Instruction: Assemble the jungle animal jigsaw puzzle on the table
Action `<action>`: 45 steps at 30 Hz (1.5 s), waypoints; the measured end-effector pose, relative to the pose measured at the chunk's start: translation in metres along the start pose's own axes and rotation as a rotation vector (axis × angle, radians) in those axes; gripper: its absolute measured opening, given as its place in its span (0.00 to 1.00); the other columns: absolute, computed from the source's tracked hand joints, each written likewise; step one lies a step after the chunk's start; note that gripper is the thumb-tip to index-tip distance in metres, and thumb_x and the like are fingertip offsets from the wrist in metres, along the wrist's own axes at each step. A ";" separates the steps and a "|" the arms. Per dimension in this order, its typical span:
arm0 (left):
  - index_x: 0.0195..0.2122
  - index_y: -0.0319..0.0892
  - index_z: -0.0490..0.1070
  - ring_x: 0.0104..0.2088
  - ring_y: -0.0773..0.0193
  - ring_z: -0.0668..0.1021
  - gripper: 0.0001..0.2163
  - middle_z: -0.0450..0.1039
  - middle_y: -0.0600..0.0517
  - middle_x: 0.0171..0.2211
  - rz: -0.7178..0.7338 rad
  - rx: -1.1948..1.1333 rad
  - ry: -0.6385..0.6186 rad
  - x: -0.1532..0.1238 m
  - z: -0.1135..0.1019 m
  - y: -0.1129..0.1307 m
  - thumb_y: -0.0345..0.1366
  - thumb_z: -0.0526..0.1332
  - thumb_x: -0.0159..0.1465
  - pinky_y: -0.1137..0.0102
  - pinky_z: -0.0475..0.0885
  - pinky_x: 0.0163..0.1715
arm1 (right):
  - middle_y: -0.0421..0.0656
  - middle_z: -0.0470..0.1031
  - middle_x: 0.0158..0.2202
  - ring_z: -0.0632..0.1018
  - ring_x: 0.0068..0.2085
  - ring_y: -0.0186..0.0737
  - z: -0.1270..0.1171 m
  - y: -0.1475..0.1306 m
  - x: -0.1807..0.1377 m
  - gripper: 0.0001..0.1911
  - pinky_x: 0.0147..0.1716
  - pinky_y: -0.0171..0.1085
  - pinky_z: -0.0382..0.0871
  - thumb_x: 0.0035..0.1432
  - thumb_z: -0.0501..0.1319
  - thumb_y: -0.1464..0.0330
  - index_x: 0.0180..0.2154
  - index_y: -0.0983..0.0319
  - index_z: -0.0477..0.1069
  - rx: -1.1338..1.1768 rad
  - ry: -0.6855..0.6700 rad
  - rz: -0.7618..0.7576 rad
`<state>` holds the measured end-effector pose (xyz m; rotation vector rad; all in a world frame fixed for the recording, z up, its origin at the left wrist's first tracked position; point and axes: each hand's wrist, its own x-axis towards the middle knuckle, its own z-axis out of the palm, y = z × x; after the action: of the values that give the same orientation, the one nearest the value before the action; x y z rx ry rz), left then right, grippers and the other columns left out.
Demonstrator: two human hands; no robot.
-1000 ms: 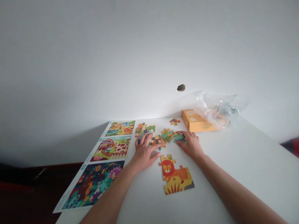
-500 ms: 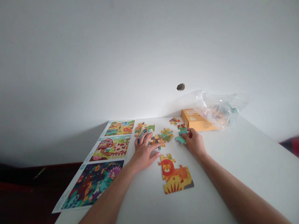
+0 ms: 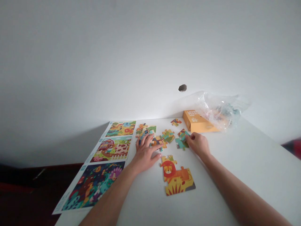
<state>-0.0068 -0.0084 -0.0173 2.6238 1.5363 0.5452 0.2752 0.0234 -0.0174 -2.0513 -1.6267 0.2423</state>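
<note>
My left hand lies flat with fingers spread on a heap of loose puzzle pieces. My right hand is closed in a pinch on a teal and brown puzzle piece, held at the table surface beside another joined cluster of pieces. A joined lion section lies nearer to me, between my forearms.
A long sheet of three picture cards lies along the left edge of the white table. An orange box and a clear plastic bag stand at the back right by the wall. One piece lies beside the box.
My right hand pulled the teal piece away from the cluster, lifted and turned it, then brought it back down slightly to the right. My left hand stayed put.
</note>
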 end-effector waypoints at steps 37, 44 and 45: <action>0.54 0.62 0.72 0.65 0.45 0.53 0.17 0.52 0.53 0.66 -0.017 0.016 0.023 0.001 0.000 0.001 0.38 0.58 0.65 0.42 0.48 0.61 | 0.44 0.69 0.59 0.63 0.64 0.49 0.011 -0.012 -0.015 0.18 0.63 0.53 0.50 0.63 0.57 0.67 0.54 0.56 0.70 0.062 -0.221 -0.747; 0.53 0.62 0.72 0.65 0.44 0.54 0.16 0.53 0.52 0.66 -0.018 0.007 0.007 0.001 -0.002 0.002 0.38 0.58 0.65 0.41 0.48 0.61 | 0.48 0.72 0.52 0.71 0.53 0.46 0.012 -0.011 -0.012 0.22 0.55 0.44 0.62 0.57 0.62 0.66 0.54 0.60 0.68 0.097 -0.099 -0.613; 0.53 0.62 0.72 0.65 0.45 0.54 0.16 0.53 0.52 0.66 -0.018 0.008 0.006 0.001 -0.002 0.002 0.38 0.58 0.65 0.41 0.48 0.61 | 0.48 0.72 0.51 0.71 0.53 0.46 0.011 -0.011 -0.012 0.23 0.55 0.44 0.62 0.56 0.62 0.66 0.54 0.60 0.67 0.086 -0.089 -0.583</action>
<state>-0.0052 -0.0085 -0.0147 2.6138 1.5657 0.5468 0.2574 0.0172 -0.0235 -1.4390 -2.1425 0.1908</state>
